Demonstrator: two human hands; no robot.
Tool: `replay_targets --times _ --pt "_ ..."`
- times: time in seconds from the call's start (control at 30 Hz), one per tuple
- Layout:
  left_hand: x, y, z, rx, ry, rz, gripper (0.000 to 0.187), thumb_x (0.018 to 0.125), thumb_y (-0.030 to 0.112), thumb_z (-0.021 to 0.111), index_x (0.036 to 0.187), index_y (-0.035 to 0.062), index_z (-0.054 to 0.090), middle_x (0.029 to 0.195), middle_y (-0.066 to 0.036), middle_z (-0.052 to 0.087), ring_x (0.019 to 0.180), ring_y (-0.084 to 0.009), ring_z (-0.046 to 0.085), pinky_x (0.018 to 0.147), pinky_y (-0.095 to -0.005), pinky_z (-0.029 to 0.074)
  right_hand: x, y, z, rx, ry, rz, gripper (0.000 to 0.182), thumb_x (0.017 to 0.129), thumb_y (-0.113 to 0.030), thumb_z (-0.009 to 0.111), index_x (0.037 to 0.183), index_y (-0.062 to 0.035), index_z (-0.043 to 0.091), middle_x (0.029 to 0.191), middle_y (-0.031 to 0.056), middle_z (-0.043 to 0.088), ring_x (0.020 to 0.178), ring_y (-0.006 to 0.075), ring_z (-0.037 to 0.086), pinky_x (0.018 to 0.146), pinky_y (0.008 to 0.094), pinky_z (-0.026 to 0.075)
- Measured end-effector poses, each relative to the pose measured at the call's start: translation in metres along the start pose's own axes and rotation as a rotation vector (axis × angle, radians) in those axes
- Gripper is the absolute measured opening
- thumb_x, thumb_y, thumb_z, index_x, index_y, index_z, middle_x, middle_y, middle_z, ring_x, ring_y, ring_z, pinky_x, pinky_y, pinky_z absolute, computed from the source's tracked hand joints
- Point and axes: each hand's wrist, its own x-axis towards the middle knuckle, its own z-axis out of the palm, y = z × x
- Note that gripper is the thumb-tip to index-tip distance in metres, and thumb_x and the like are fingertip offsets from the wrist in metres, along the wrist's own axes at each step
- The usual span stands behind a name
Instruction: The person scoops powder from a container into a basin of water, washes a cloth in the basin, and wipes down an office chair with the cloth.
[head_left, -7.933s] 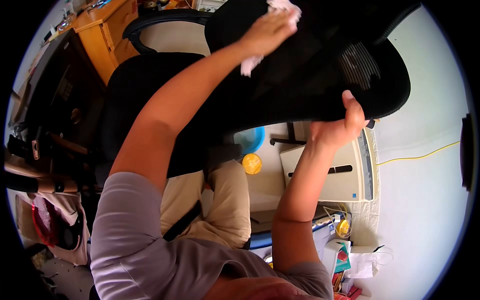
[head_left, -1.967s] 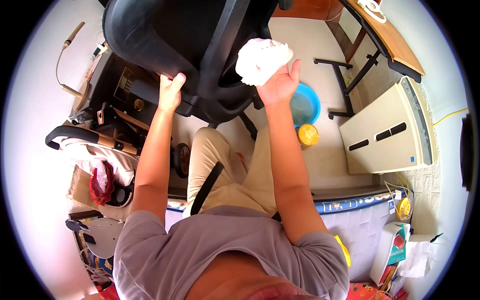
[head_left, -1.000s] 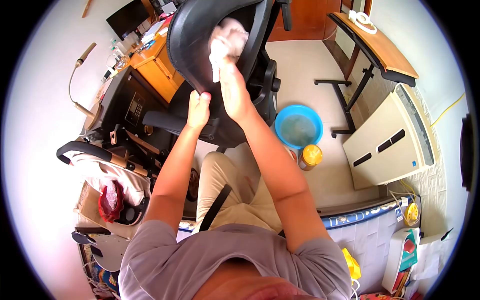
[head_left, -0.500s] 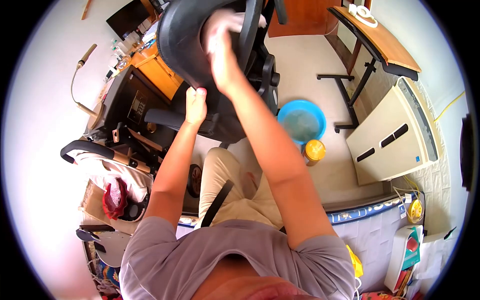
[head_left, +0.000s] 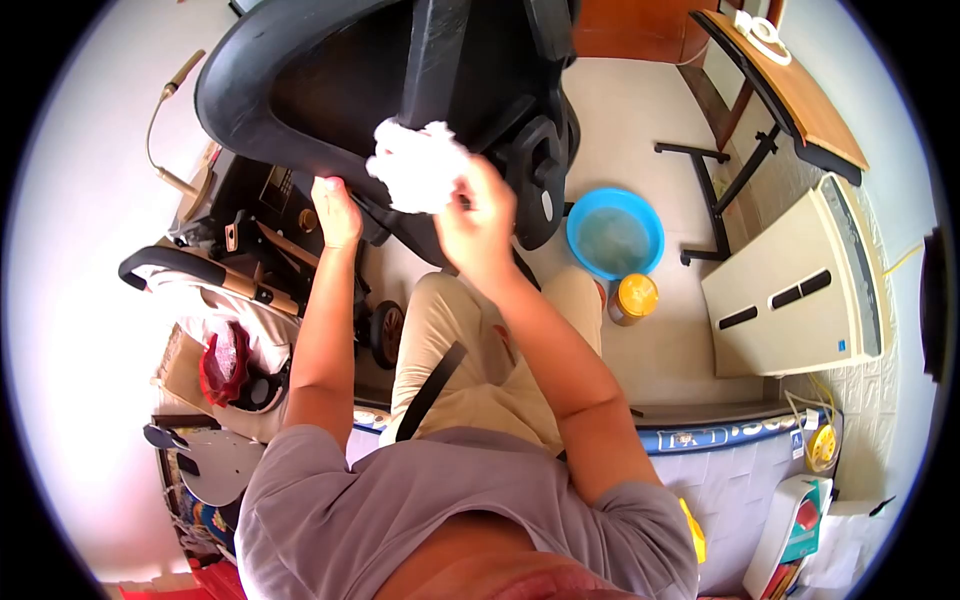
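A large black chair with a padded rim and a central bar fills the top middle of the head view. My left hand grips the lower edge of its rim, thumb on top and the other fingers largely hidden. In my right hand is a bunched white cloth, held at the lower end of the bar. Part of the cloth covers the chair surface behind it.
On the floor to the right are a blue basin of cloudy water and a yellow-lidded canister. Beyond them stand a wheeled side table and a beige appliance. A stroller is at left.
The chair has swung left and fills more of the view. My right hand has come down from inside the rim with the cloth; my left hand has shifted left, still on the edge.
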Motion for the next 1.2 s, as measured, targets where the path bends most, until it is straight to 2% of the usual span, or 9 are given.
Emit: replay_targets --times 0.4,0.5,0.53,0.63,0.7,0.77,0.83,1.0,1.2 --pt "0.019 0.023 -0.032 -0.018 0.197 0.061 0.073 0.093 0.032 0.052 0.144 0.0054 0.007 0.144 -0.011 0.025 0.131 -0.0226 0.027 0.109 -0.0346 0.018 0.097 0.059 0.054 0.059 0.069 0.065 0.009 0.086 -0.002 0.057 0.092 0.0018 0.062 0.084 0.0043 0.064 0.074 0.0119 0.061 0.063 0.0253 0.048" --pt "0.025 0.016 -0.046 0.102 0.206 0.031 0.075 0.093 0.034 0.053 0.144 0.0034 0.007 0.144 -0.011 0.025 0.131 -0.0218 0.027 0.109 -0.0342 0.019 0.109 0.077 0.096 0.008 -0.088 0.117 0.024 0.096 -0.026 0.045 0.105 -0.0083 0.058 0.094 -0.0026 0.062 0.082 0.0069 0.056 0.070 0.0166 0.041" --pt "0.027 0.013 -0.051 0.123 0.198 0.045 0.077 0.092 0.035 0.053 0.144 0.0030 0.007 0.144 -0.012 0.026 0.131 -0.0219 0.027 0.109 -0.0346 0.018 0.105 0.078 0.114 0.593 -0.140 0.405 0.023 0.095 -0.019 0.048 0.108 -0.0046 0.059 0.098 0.0010 0.064 0.085 0.0130 0.059 0.073 0.0220 0.044" --pt "0.034 0.008 -0.057 0.068 0.222 0.076 0.082 0.091 0.042 0.054 0.144 0.0027 0.006 0.145 -0.012 0.022 0.132 -0.0226 0.025 0.110 -0.0345 0.017 0.078 0.074 0.121 -0.306 -0.298 -0.478 0.021 0.068 0.008 0.053 0.086 -0.0022 0.054 0.073 0.0105 0.058 0.067 0.0261 0.058 0.062 0.0337 0.047" --pt "0.034 0.014 -0.059 0.086 0.227 0.022 0.084 0.090 0.045 0.053 0.145 0.0026 0.005 0.146 -0.012 0.021 0.133 -0.0227 0.024 0.110 -0.0344 0.016 0.054 0.126 0.122 -0.210 -0.656 -0.371 0.019 0.067 0.004 0.053 0.083 -0.0042 0.058 0.081 0.0160 0.061 0.072 0.0296 0.060 0.065 0.0363 0.050" --pt "0.036 0.011 -0.067 0.086 0.215 0.008 0.085 0.090 0.046 0.052 0.145 0.0024 0.005 0.147 -0.012 0.020 0.134 -0.0228 0.023 0.110 -0.0342 0.016 0.019 0.199 0.119 -0.991 -1.062 -0.369 0.020 0.070 -0.004 0.054 0.088 -0.0050 0.064 0.095 0.0122 0.063 0.089 0.0262 0.062 0.076 0.0357 0.050" --pt "0.039 -0.003 -0.072 0.056 0.205 0.036 0.083 0.091 0.044 0.051 0.145 0.0020 0.005 0.147 -0.012 0.019 0.134 -0.0229 0.022 0.110 -0.0340 0.016 0.006 0.168 0.095 -1.032 -0.978 -0.822 0.027 0.075 -0.010 0.053 0.097 -0.0045 0.067 0.111 0.0048 0.060 0.108 0.0213 0.055 0.087 0.0349 0.047" --pt "0.041 -0.003 -0.068 0.074 0.248 0.063 0.086 0.089 0.047 0.054 0.144 0.0000 0.008 0.143 -0.015 0.025 0.130 -0.0241 0.028 0.108 -0.0346 0.019 0.042 0.157 0.088 -1.165 -1.224 -1.038 0.031 0.076 -0.015 0.054 0.105 -0.0072 0.064 0.116 -0.0002 0.057 0.113 0.0167 0.051 0.096 0.0303 0.041" --pt "0.043 -0.017 -0.070 0.024 0.289 0.102 0.089 0.086 0.051 0.057 0.142 -0.0010 0.011 0.140 -0.015 0.028 0.128 -0.0234 0.031 0.108 -0.0350 0.021 0.103 0.092 0.051 -0.820 -0.994 -0.593 0.036 0.080 -0.015 0.053 0.115 -0.0067 0.056 0.118 0.0031 0.057 0.118 0.0182 0.049 0.101 0.0288 0.035"
